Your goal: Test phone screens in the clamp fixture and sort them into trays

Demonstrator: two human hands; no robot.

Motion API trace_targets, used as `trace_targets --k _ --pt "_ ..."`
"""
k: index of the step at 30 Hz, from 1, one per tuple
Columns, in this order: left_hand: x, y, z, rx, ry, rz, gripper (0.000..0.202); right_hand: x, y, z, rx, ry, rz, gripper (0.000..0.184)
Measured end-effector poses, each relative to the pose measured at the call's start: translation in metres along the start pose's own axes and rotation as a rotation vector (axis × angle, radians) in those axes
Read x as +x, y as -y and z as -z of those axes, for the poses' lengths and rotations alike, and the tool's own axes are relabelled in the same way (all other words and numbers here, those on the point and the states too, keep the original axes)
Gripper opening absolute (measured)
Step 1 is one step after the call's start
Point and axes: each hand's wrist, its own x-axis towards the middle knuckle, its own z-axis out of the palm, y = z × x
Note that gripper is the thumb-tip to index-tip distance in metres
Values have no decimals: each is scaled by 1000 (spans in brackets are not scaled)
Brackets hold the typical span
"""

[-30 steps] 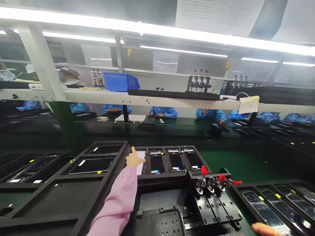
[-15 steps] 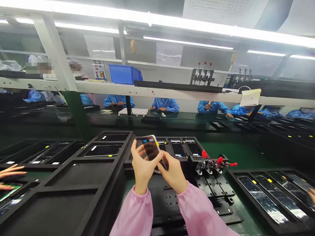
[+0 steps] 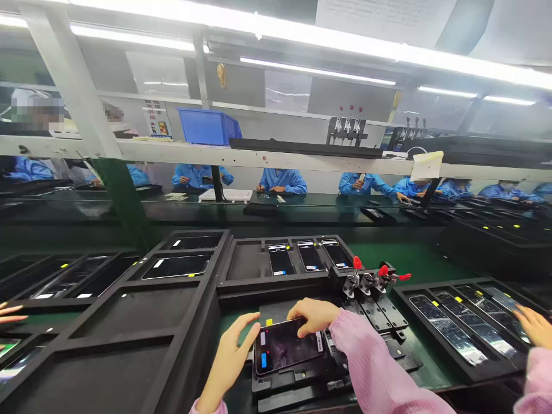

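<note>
A dark phone (image 3: 287, 348) lies screen up on a black fixture (image 3: 297, 382) close in front of me. My right hand (image 3: 313, 316) rests on the phone's far edge, with its fingers curled over it. At the phone's left edge is my left hand (image 3: 230, 356), fingers spread, its thumb just touching the edge. Both sleeves are pink. Behind the fixture is a black tray (image 3: 245, 261) whose leftmost slot is empty, while three phones (image 3: 308, 256) fill its other slots.
Red-handled toggle clamps (image 3: 371, 277) stand right of the fixture. Black trays with screens lie left (image 3: 175, 267) and right (image 3: 457, 325). Another person's hand (image 3: 532, 325) reaches in at the right, and fingers (image 3: 8, 313) show at the left edge. Workers in blue sit across the line.
One second ago my left hand reached to the tray's leftmost slot. Then both hands held the phone up. Now it lies on the fixture and that slot is empty.
</note>
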Motion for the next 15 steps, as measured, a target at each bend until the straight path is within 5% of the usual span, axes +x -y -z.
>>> trace_targets --k 8,15 --pt "16 9 -20 -14 140 5 32 7 -15 -12 1 56 -63 41" --pt "26 15 -29 -8 155 16 38 5 -14 -37 -194 -254 -143 57"
